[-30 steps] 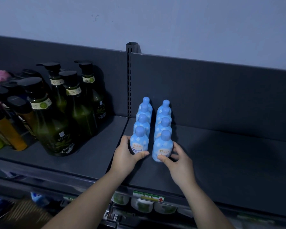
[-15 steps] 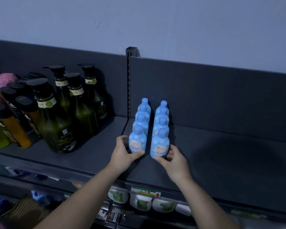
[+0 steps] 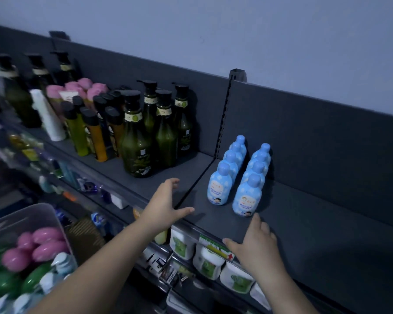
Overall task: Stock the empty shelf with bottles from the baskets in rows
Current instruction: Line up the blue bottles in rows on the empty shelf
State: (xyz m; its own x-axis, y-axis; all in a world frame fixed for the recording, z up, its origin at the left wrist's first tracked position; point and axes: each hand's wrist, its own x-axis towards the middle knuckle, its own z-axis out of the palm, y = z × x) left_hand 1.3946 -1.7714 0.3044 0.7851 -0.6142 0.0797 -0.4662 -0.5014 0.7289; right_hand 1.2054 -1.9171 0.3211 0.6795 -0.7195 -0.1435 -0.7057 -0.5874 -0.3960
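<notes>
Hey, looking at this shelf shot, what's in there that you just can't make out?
- Rear blue bottles: head view, the front bottles hide their bodies and labels.
- Basket: head view, cut off by the left and bottom edges, contents motion-blurred.
- Front bottle labels: head view, print too small to read.
- White packs below the shelf: head view, partly behind the right hand.

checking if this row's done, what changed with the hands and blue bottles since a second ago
The left hand and right hand let go of the two front blue bottles and drew back to the front edge of the shelf, both open. The view swung left, showing a basket. The two rows of bottles stayed put.
</notes>
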